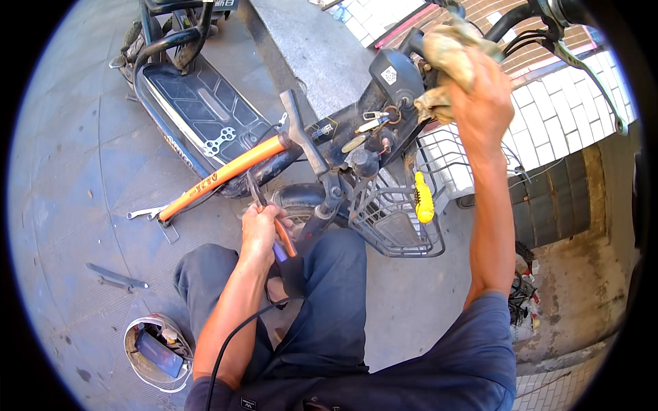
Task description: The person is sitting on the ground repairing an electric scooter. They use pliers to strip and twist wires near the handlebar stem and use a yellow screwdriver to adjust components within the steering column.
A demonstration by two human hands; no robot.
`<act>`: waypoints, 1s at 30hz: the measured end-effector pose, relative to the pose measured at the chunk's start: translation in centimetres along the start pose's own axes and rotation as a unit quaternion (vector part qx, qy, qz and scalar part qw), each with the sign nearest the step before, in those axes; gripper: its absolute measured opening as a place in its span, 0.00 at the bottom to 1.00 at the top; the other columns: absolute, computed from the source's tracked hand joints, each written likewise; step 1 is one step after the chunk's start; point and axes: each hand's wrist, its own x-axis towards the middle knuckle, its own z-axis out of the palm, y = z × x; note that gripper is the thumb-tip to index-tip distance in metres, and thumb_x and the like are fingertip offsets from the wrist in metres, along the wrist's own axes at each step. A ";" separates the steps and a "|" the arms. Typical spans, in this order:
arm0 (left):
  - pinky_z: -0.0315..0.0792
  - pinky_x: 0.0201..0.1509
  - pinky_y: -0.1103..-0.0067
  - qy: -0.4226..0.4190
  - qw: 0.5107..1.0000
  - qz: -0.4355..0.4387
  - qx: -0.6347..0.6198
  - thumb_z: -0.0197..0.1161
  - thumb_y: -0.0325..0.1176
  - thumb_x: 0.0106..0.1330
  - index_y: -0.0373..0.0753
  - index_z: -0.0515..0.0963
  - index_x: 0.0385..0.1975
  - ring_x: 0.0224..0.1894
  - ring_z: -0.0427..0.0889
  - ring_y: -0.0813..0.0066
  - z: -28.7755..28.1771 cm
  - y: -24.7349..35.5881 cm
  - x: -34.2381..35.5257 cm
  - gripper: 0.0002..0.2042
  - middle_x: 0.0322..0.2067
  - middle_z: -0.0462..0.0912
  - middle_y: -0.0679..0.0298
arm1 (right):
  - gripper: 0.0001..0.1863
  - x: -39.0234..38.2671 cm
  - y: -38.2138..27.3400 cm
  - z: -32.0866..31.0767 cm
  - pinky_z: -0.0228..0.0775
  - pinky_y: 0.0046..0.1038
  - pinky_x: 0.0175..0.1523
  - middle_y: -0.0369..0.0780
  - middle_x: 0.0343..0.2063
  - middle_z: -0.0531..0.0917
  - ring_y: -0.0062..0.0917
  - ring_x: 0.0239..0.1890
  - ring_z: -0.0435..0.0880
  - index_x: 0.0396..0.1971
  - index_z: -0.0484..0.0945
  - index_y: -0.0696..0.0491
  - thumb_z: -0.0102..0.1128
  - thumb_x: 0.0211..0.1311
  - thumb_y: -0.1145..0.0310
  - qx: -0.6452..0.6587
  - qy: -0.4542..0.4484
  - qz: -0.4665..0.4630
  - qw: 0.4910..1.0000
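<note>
A black electric scooter (205, 109) stands in front of me, its front end close to my knees. My right hand (473, 89) is raised and shut on a dirty cloth (445, 51), pressed against the scooter's handlebar area (521, 17). My left hand (260, 229) is lower, shut on pliers (277, 233) with orange and blue handles, jaws pointing up near the front fork (322, 205). A long orange-handled tool (226, 171) leans against the scooter's footboard. Keys (373, 120) hang from the ignition.
A wire front basket (391, 219) holds a yellow screwdriver (423, 198). Wrenches (144, 212) and metal tools (116, 277) lie on the grey pavement at left. A white helmet (156, 353) holding small items sits by my left knee. A tiled wall (569, 116) rises at right.
</note>
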 end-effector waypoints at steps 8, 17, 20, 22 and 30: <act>0.81 0.28 0.72 -0.002 1.000 -0.004 0.016 0.53 0.28 0.68 0.34 0.69 0.41 0.29 0.82 0.69 0.7 -0.7 0.2 0.07 0.33 0.78 0.56 | 0.19 -1.1 -3.9 6.5 0.74 0.40 0.51 0.46 0.43 0.82 0.41 0.46 0.81 0.49 0.73 0.56 0.61 0.57 0.71 0.095 -0.090 -0.014 0.991; 0.82 0.28 0.73 0.002 1.000 0.000 0.012 0.54 0.29 0.68 0.34 0.69 0.40 0.29 0.82 0.69 0.1 -0.4 0.4 0.07 0.33 0.78 0.56 | 0.17 -1.9 -3.8 3.0 0.73 0.41 0.50 0.52 0.41 0.81 0.47 0.44 0.81 0.42 0.73 0.61 0.61 0.61 0.64 0.060 -0.280 0.152 0.946; 0.80 0.27 0.72 0.001 1.000 -0.001 0.007 0.54 0.28 0.66 0.34 0.68 0.41 0.28 0.82 0.69 0.3 -0.5 0.1 0.07 0.32 0.78 0.56 | 0.18 -2.3 -4.2 3.9 0.73 0.43 0.51 0.52 0.43 0.81 0.48 0.46 0.80 0.42 0.74 0.61 0.63 0.60 0.62 0.084 -0.177 0.072 0.978; 0.80 0.27 0.72 -0.004 1.000 -0.004 0.007 0.54 0.27 0.66 0.34 0.67 0.42 0.27 0.82 0.69 0.3 -0.6 0.2 0.08 0.32 0.78 0.55 | 0.22 -2.2 -4.1 4.9 0.70 0.45 0.52 0.51 0.44 0.82 0.51 0.47 0.79 0.46 0.74 0.59 0.65 0.57 0.60 0.099 -0.131 0.061 0.984; 0.80 0.26 0.73 -0.006 1.000 0.007 0.010 0.54 0.27 0.65 0.34 0.68 0.41 0.28 0.82 0.69 -0.1 -0.7 0.3 0.08 0.31 0.79 0.56 | 0.23 -1.0 -4.2 6.1 0.74 0.44 0.48 0.55 0.37 0.84 0.51 0.41 0.83 0.41 0.75 0.63 0.65 0.59 0.57 0.061 -0.187 0.072 0.978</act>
